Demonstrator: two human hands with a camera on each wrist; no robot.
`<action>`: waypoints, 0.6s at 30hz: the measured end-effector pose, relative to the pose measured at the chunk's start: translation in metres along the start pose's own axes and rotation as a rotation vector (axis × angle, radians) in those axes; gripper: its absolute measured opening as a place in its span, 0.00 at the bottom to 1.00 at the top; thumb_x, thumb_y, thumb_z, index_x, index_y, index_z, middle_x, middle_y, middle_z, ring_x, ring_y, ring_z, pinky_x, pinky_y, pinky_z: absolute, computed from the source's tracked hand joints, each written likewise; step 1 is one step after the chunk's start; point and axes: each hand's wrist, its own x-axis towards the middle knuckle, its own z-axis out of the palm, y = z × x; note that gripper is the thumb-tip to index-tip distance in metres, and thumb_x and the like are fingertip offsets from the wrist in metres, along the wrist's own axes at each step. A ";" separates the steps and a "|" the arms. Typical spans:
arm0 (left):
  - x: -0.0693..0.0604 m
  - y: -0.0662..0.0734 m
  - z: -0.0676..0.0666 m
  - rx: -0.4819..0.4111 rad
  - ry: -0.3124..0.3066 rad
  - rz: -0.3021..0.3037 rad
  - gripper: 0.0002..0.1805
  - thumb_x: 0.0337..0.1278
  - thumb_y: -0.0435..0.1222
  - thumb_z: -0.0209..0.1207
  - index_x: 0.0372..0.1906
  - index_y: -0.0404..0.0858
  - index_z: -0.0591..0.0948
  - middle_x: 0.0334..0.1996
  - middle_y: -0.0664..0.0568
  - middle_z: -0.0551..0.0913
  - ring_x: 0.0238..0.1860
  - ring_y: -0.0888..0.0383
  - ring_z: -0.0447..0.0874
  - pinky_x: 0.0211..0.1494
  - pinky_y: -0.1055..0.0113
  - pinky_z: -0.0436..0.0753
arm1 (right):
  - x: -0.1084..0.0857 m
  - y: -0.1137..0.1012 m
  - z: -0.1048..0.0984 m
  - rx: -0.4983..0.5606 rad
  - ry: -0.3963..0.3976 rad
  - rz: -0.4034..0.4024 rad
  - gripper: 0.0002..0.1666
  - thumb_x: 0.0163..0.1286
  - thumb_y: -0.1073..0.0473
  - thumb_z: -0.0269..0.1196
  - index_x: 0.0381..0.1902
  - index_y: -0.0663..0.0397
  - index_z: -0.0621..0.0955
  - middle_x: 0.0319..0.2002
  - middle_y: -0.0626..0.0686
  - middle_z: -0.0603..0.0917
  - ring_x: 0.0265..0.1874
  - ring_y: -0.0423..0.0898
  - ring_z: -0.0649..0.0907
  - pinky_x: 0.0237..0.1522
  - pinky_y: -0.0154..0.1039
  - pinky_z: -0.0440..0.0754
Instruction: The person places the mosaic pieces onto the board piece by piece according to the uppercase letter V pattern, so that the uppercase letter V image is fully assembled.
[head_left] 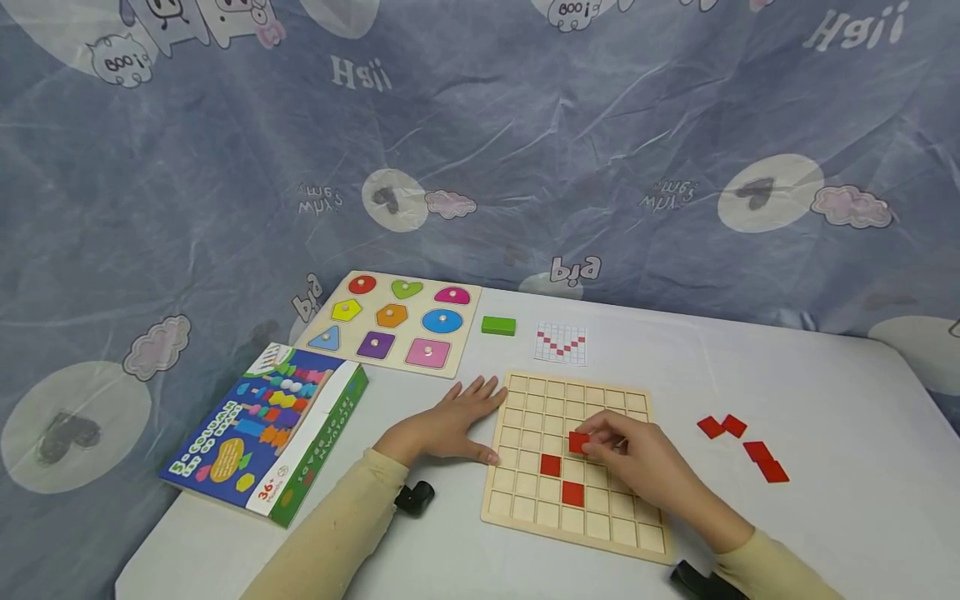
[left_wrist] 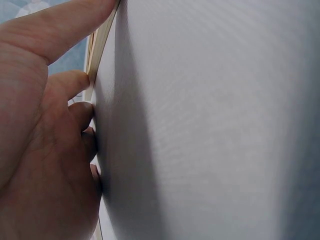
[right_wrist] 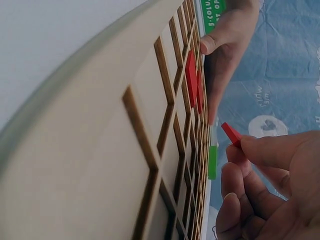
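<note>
A wooden grid board [head_left: 522, 515] lies on the white table, with two red square tiles [head_left: 551, 465] set diagonally in its cells. My right hand [head_left: 637, 458] pinches another red square tile [head_left: 578, 442] between thumb and fingertips above the board. In the right wrist view that pinched tile [right_wrist: 231, 135] is tilted and apart from the grid. My left hand [head_left: 453, 423] lies with spread fingers at the board's left edge, its thumb touching the rim. The left wrist view shows the left hand's fingers [left_wrist: 70, 85] extended against the table and the board's edge.
Several loose red tiles [head_left: 757, 452] lie right of the board. Behind it are a pattern card [head_left: 561, 343] with a red V and a green block [head_left: 498, 326]. A shape puzzle [head_left: 390, 342] and a boxed toy [head_left: 262, 425] stand at the left.
</note>
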 end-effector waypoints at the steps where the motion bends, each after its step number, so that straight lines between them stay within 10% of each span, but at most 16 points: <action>1: 0.000 0.000 0.000 -0.002 0.002 0.002 0.59 0.52 0.59 0.71 0.83 0.46 0.52 0.83 0.51 0.42 0.82 0.52 0.32 0.82 0.50 0.34 | 0.001 -0.001 0.001 0.000 -0.003 0.002 0.11 0.66 0.61 0.72 0.44 0.42 0.85 0.31 0.37 0.84 0.32 0.36 0.81 0.35 0.32 0.81; 18: 0.000 -0.001 0.002 -0.001 0.002 -0.003 0.59 0.52 0.59 0.70 0.83 0.48 0.51 0.83 0.53 0.41 0.82 0.53 0.31 0.82 0.52 0.33 | 0.017 -0.013 0.024 -0.003 -0.042 -0.035 0.09 0.67 0.60 0.71 0.43 0.42 0.86 0.28 0.37 0.84 0.28 0.35 0.81 0.33 0.33 0.80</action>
